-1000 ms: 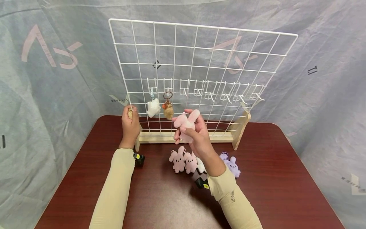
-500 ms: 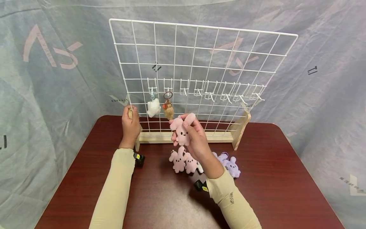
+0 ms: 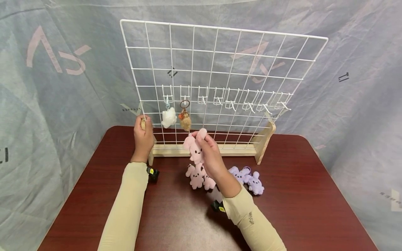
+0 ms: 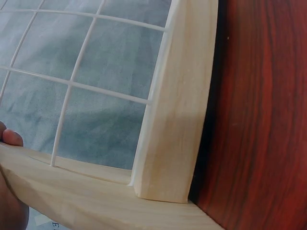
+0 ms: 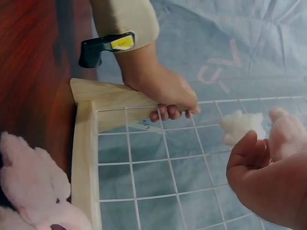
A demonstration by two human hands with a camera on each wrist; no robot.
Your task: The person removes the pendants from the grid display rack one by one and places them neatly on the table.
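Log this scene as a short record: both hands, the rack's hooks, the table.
left hand: grips the wooden upright at the left end of the rack
right hand: holds a pink bunny in front of the rack, below the hooks
filled hooks: two, at the left; white charm, then brown charm
bare hooks: six, to their right
table: two more pink bunnies and some purple bunnies
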